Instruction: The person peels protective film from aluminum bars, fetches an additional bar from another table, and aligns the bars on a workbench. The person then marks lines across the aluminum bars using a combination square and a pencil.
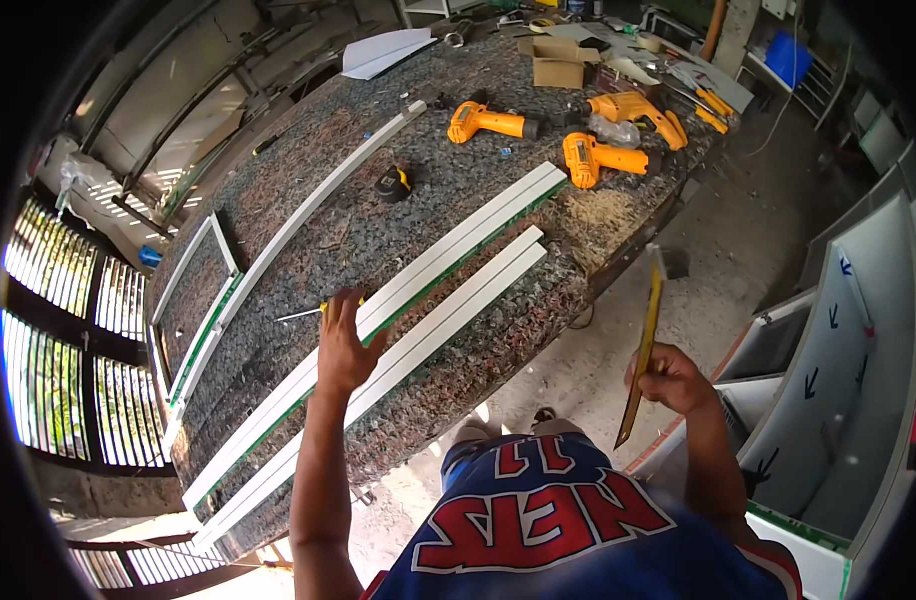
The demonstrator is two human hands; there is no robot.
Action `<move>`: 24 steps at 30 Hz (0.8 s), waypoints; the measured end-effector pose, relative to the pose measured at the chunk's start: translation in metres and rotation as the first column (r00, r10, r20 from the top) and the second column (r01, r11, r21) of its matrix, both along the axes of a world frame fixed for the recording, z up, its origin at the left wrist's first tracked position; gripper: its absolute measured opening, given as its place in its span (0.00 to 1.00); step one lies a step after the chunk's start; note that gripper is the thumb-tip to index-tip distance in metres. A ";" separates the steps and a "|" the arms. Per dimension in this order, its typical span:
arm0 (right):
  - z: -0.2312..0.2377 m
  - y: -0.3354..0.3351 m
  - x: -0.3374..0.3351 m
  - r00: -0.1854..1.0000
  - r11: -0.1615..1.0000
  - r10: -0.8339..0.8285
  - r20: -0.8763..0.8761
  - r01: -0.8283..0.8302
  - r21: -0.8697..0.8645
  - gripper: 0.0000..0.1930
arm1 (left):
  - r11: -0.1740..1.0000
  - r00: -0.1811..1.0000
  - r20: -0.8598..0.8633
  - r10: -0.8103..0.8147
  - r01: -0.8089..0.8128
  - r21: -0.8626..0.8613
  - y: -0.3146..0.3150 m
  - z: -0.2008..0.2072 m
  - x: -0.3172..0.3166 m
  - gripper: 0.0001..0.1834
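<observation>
My left hand [348,345] lies over the yellow handle of a screwdriver [300,315] on the carpeted bench. Its fingers are stretched forward and its thumb stands apart, beside a long white profile [458,238] with a green edge strip. A second white profile [448,318] runs alongside, nearer to me. In my right hand [670,378], off the bench's right side, the closed fingers grip a long flat yellow ruler-like tool [647,330]. This tool stands nearly upright, with a greyish piece at its top end.
Orange cordless drills [603,160] and a black-yellow tape measure [392,183] lie on the bench [268,365]. Another long white profile [308,205] and a small white frame [193,270] lie further left. A cardboard box [558,65] stands far back; white panels [828,330] lean at right.
</observation>
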State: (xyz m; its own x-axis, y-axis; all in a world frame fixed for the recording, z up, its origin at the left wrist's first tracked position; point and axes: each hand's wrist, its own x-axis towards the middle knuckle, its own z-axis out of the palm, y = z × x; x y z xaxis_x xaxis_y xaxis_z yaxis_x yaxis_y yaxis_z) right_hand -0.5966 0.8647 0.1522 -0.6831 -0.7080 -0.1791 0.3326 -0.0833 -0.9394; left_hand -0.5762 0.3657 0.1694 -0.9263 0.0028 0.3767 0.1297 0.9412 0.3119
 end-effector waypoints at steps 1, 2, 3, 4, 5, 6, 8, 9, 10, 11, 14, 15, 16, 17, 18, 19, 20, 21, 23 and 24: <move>0.001 0.002 -0.007 0.996 0.995 -0.068 0.051 0.071 -0.072 0.12 | 0.999 0.998 0.065 0.013 -0.010 -0.035 -0.013 -0.012 -0.010 0.36; 0.002 0.003 -0.012 0.985 0.979 -0.137 0.106 0.151 -0.137 0.12 | 0.998 0.992 0.128 0.022 -0.014 -0.069 -0.023 -0.021 -0.017 0.37; 0.002 0.002 -0.015 0.972 0.966 -0.202 0.124 0.218 -0.138 0.12 | 0.997 0.991 0.128 0.029 -0.020 -0.073 -0.029 -0.030 -0.022 0.37; 0.000 0.001 -0.017 0.971 0.966 -0.203 0.124 0.219 -0.140 0.12 | 0.997 0.981 0.194 0.013 0.003 -0.080 -0.031 -0.035 -0.029 0.37; -0.002 0.000 -0.019 0.970 0.967 -0.217 0.106 0.229 -0.110 0.12 | 0.996 0.966 0.258 -0.003 0.026 -0.086 -0.035 -0.040 -0.033 0.36; -0.005 -0.002 -0.021 0.969 0.968 -0.230 0.087 0.237 -0.080 0.12 | 0.996 0.966 0.257 -0.002 0.025 -0.088 -0.042 -0.043 -0.033 0.36; -0.015 -0.002 -0.021 0.967 0.968 -0.238 0.092 0.244 -0.063 0.11 | 0.997 0.956 0.293 -0.029 0.050 -0.063 -0.044 -0.047 -0.035 0.33; -0.017 -0.003 -0.021 0.967 0.969 -0.237 0.097 0.242 -0.049 0.11 | 0.996 0.972 0.232 -0.047 0.064 -0.064 -0.046 -0.049 -0.033 0.31; -0.017 -0.005 -0.022 0.965 0.968 -0.242 0.098 0.247 -0.045 0.11 | 0.996 0.971 0.234 -0.053 0.069 -0.060 -0.044 -0.049 -0.033 0.31; -0.015 -0.009 -0.022 0.963 0.968 -0.248 0.102 0.252 -0.022 0.10 | 0.998 0.973 0.226 -0.038 0.050 -0.047 -0.042 -0.049 -0.031 0.31; -0.014 -0.023 -0.026 0.960 0.964 -0.267 0.088 0.265 0.026 0.09 | 0.999 0.962 0.272 -0.021 0.027 -0.019 -0.044 -0.042 -0.023 0.30; -0.014 -0.027 -0.027 0.958 0.960 -0.277 0.067 0.275 0.049 0.08 | 1.000 0.946 0.322 -0.018 0.021 -0.005 -0.045 -0.039 -0.018 0.30; -0.012 -0.029 -0.029 0.958 0.960 -0.279 0.068 0.276 0.054 0.08 | 1.000 0.946 0.324 -0.021 0.022 0.000 -0.050 -0.040 -0.011 0.30; -0.009 -0.031 -0.029 0.960 0.960 -0.276 0.054 0.272 0.070 0.08 | 1.000 0.946 0.324 0.000 -0.005 0.012 -0.060 -0.042 0.000 0.29; -0.007 -0.033 -0.030 0.961 0.959 -0.273 0.040 0.269 0.087 0.07 | 0.999 0.946 0.324 0.021 -0.031 0.026 -0.070 -0.043 0.011 0.28; -0.008 -0.036 -0.030 0.959 0.957 -0.279 0.045 0.274 0.090 0.07 | 0.998 0.924 0.381 0.045 -0.060 0.029 -0.080 -0.039 0.022 0.27; -0.010 -0.037 -0.032 0.955 0.954 -0.293 0.046 0.289 0.077 0.06 | 0.998 0.922 0.386 0.037 -0.054 0.034 -0.092 -0.040 0.033 0.27; -0.010 -0.038 -0.033 0.950 0.950 -0.307 0.048 0.304 0.065 0.04 | 0.998 0.923 0.382 0.036 -0.053 0.034 -0.104 -0.043 0.045 0.27; -0.006 -0.039 -0.037 0.954 0.948 -0.296 0.047 0.288 0.133 0.04 | 0.995 0.912 0.408 0.045 -0.076 0.061 -0.116 -0.040 0.062 0.27; -0.003 -0.040 -0.040 0.959 0.945 -0.279 0.045 0.266 0.193 0.04 | 0.991 0.898 0.438 0.052 -0.100 0.087 -0.120 -0.034 0.068 0.26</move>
